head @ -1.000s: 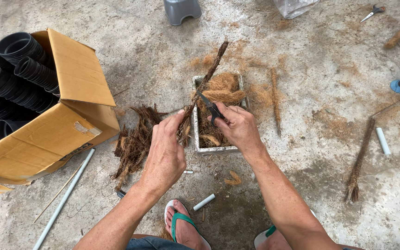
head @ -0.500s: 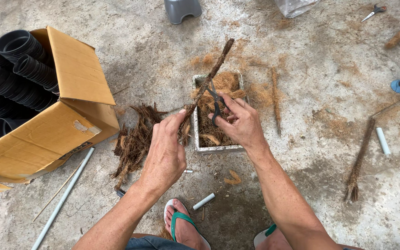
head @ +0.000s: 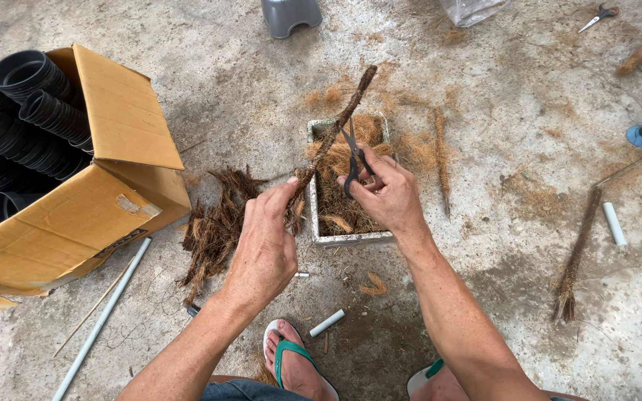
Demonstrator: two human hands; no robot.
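Fibre-wrapped brown stick [head: 334, 135], pinched by left hand [head: 265, 245], could slip as right hand [head: 386, 194] closes dark scissors [head: 352, 156].

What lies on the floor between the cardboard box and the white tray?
In the head view, a heap of brown fibrous strips lies on the concrete between the cardboard box and the white tray.

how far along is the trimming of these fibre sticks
Looks partway. Done: a heap of cut fibre lies by the cardboard box, and loose trimmings sit in the tray. In hand: the left hand holds a fibre-wrapped stick while the right hand works scissors against it. Left: probably two more sticks, one beside the tray and one further right.
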